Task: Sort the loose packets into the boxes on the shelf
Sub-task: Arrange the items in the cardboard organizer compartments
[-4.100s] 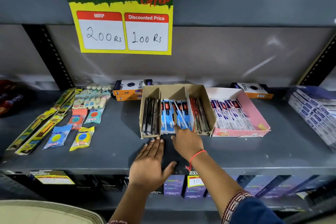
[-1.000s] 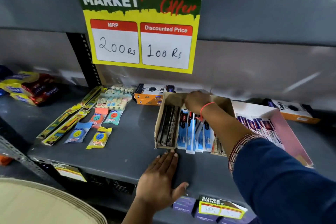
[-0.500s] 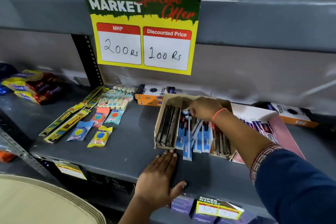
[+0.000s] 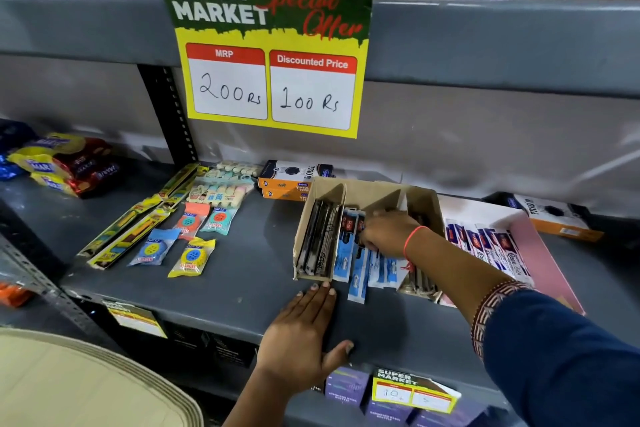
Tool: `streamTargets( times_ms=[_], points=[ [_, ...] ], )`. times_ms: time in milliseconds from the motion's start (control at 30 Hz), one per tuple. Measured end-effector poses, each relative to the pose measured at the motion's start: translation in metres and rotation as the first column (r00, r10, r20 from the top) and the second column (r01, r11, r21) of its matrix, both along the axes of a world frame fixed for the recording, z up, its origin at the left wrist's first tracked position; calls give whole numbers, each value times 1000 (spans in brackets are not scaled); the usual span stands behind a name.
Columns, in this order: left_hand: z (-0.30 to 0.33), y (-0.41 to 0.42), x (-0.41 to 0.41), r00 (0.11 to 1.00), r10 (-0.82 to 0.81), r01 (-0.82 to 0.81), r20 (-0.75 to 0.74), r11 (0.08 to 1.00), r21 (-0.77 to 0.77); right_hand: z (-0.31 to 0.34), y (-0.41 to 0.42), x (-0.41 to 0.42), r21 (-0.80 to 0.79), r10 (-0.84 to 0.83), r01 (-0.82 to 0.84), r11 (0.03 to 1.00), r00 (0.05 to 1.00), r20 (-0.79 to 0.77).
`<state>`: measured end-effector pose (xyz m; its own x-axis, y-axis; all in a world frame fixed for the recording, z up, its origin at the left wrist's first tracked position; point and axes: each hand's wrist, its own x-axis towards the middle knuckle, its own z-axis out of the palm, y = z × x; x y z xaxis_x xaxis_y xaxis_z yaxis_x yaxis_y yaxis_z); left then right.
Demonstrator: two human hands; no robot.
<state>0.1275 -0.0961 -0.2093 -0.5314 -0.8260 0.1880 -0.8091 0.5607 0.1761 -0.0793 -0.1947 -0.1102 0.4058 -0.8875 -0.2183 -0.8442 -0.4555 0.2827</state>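
A brown cardboard box (image 4: 360,189) with three compartments stands on the grey shelf (image 4: 242,288). Dark packets (image 4: 317,243) fill its left compartment. Blue packets (image 4: 379,269) lie in the middle one, and one of them (image 4: 356,288) sticks out past the box's front. My right hand (image 4: 384,232) reaches into the middle compartment, fingers curled down on the blue packets. My left hand (image 4: 304,333) lies flat on the shelf just in front of the box, fingers spread, holding nothing. A pink box (image 4: 550,260) to the right holds white, blue and red packets (image 4: 485,243).
Loose on the shelf's left lie long yellow packets (image 4: 135,229), small eraser packets (image 4: 192,256) and pastel packets (image 4: 221,189). Orange boxes (image 4: 294,180) stand behind, another (image 4: 554,215) at the right. A price sign (image 4: 270,52) hangs above. A woven basket (image 4: 69,385) is at the bottom left.
My right hand has come forward from the box's back wall onto the blue packets. The blue packets have slid towards the front, one jutting out. My left hand stays flat.
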Motion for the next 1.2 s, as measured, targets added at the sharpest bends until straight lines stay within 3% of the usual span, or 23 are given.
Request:
streamTargets(
  times_ms=[400,733,933,1200],
  points=[
    [0,-1,0,1000,5,-5,-7,1000,8,8,-7,13,8,32,-31,999,991,-132],
    [-3,-1,1,1000,0,0,0,1000,13,20,2,11,-46,-99,105,993,987,123],
    [-3,-1,0,1000,5,-4,-15,1000,14,2,55,38,159,-200,183,970,975,99],
    [2,0,-1,1000,-2,3,-27,1000,6,-29,58,43,32,-334,333,942,931,146]
  ],
)
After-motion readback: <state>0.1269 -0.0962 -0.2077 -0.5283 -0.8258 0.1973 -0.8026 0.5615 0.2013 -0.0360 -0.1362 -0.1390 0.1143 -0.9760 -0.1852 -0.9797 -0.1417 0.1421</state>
